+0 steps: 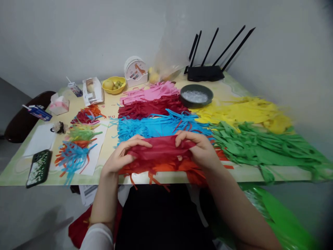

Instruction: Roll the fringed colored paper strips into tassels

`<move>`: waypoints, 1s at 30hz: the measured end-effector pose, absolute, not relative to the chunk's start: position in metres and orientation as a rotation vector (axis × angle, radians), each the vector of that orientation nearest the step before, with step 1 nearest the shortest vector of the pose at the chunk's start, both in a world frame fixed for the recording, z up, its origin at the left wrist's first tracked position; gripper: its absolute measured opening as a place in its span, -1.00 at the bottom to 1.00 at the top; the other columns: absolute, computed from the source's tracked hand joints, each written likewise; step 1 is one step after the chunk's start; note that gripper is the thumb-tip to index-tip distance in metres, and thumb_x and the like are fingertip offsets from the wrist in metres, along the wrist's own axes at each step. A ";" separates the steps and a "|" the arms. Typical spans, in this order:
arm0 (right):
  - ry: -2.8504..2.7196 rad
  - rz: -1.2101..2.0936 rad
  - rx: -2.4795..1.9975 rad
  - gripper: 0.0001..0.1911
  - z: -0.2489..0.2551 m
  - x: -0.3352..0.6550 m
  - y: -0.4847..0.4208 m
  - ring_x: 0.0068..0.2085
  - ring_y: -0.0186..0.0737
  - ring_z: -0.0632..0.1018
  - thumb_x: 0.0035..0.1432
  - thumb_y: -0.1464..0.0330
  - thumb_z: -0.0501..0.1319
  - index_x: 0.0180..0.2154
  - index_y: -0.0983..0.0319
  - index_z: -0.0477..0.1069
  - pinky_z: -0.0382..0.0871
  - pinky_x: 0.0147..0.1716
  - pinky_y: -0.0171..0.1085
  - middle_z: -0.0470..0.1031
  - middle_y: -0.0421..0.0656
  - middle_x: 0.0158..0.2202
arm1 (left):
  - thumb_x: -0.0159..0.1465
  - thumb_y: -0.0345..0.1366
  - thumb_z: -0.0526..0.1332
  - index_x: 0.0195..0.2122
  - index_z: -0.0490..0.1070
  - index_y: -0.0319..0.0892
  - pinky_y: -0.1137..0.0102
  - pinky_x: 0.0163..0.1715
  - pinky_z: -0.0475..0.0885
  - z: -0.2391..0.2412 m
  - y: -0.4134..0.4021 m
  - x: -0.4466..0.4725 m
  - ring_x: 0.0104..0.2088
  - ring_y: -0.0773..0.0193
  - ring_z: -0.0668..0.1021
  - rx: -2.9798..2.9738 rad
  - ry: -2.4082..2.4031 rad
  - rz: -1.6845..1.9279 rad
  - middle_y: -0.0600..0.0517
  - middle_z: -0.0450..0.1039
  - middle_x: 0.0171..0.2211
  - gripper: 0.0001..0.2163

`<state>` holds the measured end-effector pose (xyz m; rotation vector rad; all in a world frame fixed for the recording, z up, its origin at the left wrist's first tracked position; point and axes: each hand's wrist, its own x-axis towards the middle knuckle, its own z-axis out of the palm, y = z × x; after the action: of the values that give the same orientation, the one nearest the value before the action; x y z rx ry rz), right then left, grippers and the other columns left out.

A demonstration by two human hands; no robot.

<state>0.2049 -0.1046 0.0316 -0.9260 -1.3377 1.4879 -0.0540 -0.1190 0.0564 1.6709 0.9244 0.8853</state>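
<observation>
Between my two hands a sheet of dark red tissue paper (161, 149) is held up, a little blurred. My left hand (122, 156) grips its left end, thumb in front and fingers over the top. At the other end my right hand (199, 147) pinches the same paper. Beneath it lies orange fringed tissue paper (166, 167), with strips hanging past the table edge. Just behind is a blue fringed stack (163, 126), then dark red fringed paper (153, 107) and pink fringed paper (152, 92).
Green fringed paper (267, 146) and yellow fringed paper (249, 113) cover the right. A dark bowl (196, 96) stands before a router (205, 73). Small coloured tassels (74, 156) lie left, near a phone (39, 168). Behind are a yellow fruit dish (113, 91) and a drink carton (40, 113).
</observation>
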 end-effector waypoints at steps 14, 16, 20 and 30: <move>-1.896 1.168 -1.027 -0.64 0.038 0.224 -0.101 -0.25 -0.11 0.55 0.12 0.03 0.25 -0.33 0.21 0.53 0.45 -0.24 -0.21 0.55 -0.09 -0.32 | 0.15 -0.25 0.36 -0.09 0.49 -0.13 0.32 -0.05 0.40 0.052 -0.120 -0.039 -0.09 0.15 0.55 1.646 1.319 0.906 -0.04 0.55 -0.09 -0.71; -1.804 1.081 -1.144 -0.74 0.036 0.217 -0.104 -0.33 -0.19 0.53 0.13 0.20 0.29 -0.20 0.21 0.50 0.44 -0.31 -0.26 0.53 -0.14 -0.35 | 0.15 -0.24 0.36 -0.22 0.47 -0.17 0.38 -0.19 0.42 0.053 -0.120 -0.040 -0.23 0.21 0.55 1.619 1.327 0.863 0.00 0.54 -0.23 -0.79; -1.896 0.923 -1.178 -0.76 0.041 0.214 -0.109 -0.24 -0.15 0.58 0.16 0.31 0.24 -0.12 0.18 0.51 0.45 -0.21 -0.21 0.59 -0.11 -0.25 | 0.15 -0.20 0.34 -0.37 0.40 -0.18 0.46 -0.41 0.36 0.057 -0.121 -0.041 -0.43 0.32 0.46 1.580 1.281 0.786 0.09 0.45 -0.43 -0.82; -1.994 1.021 -1.198 -0.89 0.047 0.216 -0.103 -0.36 -0.17 0.56 0.06 0.28 0.30 -0.38 0.19 0.50 0.41 -0.37 -0.27 0.59 -0.16 -0.39 | 0.18 -0.20 0.30 -0.45 0.42 -0.20 0.45 -0.41 0.33 0.059 -0.121 -0.043 -0.44 0.32 0.44 1.669 1.252 0.740 0.07 0.45 -0.48 -0.81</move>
<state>0.2157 -0.1033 0.0469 -1.1979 -1.9943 1.0205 -0.0429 -0.1214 0.0593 1.6686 1.2518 0.7398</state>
